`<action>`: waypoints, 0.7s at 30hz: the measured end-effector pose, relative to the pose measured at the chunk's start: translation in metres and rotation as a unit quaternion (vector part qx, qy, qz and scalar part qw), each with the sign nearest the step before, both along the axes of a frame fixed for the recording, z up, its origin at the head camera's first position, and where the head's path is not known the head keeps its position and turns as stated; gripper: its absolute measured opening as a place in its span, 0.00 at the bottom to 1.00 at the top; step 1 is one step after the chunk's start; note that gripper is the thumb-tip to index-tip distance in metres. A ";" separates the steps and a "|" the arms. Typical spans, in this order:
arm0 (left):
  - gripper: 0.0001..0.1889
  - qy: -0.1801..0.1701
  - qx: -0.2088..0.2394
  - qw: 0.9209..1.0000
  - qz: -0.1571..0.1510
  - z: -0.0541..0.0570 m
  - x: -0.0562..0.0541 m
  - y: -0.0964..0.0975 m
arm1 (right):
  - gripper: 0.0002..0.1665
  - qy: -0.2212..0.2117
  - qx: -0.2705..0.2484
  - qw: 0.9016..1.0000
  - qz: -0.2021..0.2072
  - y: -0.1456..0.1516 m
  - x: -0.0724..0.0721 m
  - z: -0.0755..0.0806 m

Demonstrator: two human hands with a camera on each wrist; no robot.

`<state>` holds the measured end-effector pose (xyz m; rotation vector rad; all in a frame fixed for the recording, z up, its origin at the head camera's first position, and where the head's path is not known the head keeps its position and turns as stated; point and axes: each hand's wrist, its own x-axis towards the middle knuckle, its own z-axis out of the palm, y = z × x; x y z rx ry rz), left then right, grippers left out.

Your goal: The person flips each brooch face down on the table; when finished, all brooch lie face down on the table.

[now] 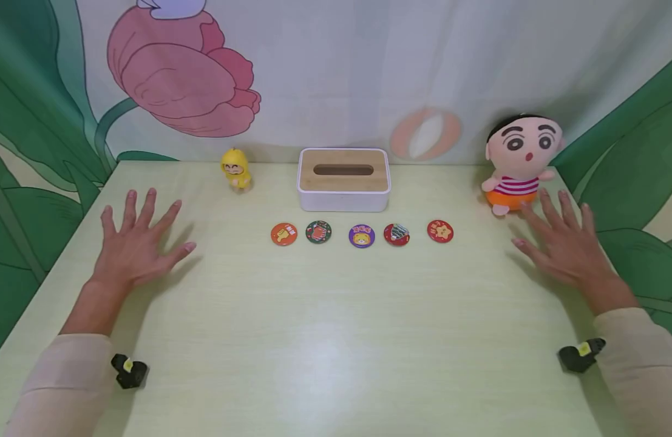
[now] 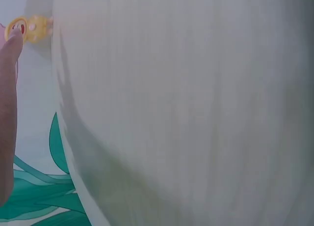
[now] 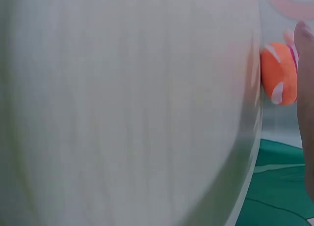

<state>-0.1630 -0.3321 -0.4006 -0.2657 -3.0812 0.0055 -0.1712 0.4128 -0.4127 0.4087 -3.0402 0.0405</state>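
My left hand (image 1: 136, 246), fingers spread wide, is at the left of the pale table and holds nothing. The small yellow hooded figurine (image 1: 237, 169) stands beyond it to the right. On the right side, my right hand (image 1: 567, 246) is also spread and holds nothing; its fingertips come in front of the plush doll (image 1: 518, 161) with orange shorts, and whether they touch it I cannot tell. Several round badges lie in a row between the hands: an orange one (image 1: 283, 234), a dark green one (image 1: 319, 232), a purple one (image 1: 362, 236) and two red ones, left (image 1: 397, 235) and right (image 1: 440, 231).
A white tissue box (image 1: 343, 202) with a wooden slotted lid stands behind the badges at the table's (image 1: 325, 340) back edge. A printed curtain (image 1: 325, 73) hangs behind and around the sides. Small black devices, left (image 1: 130, 371) and right (image 1: 581, 355), sit at the wrists.
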 end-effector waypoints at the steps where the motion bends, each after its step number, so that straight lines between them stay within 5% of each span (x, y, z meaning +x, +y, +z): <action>1: 0.48 0.001 0.001 1.000 -0.002 0.001 0.000 0.001 | 0.46 0.003 0.001 1.000 0.003 -0.002 0.000 0.001; 13: 0.48 0.013 -0.003 1.000 -0.019 0.006 0.000 0.022 | 0.45 0.032 0.002 0.999 0.038 -0.028 0.001 0.012; 21: 0.47 0.018 0.010 0.999 -0.032 0.009 -0.001 0.044 | 0.35 0.074 -0.028 0.994 0.069 -0.042 0.001 0.013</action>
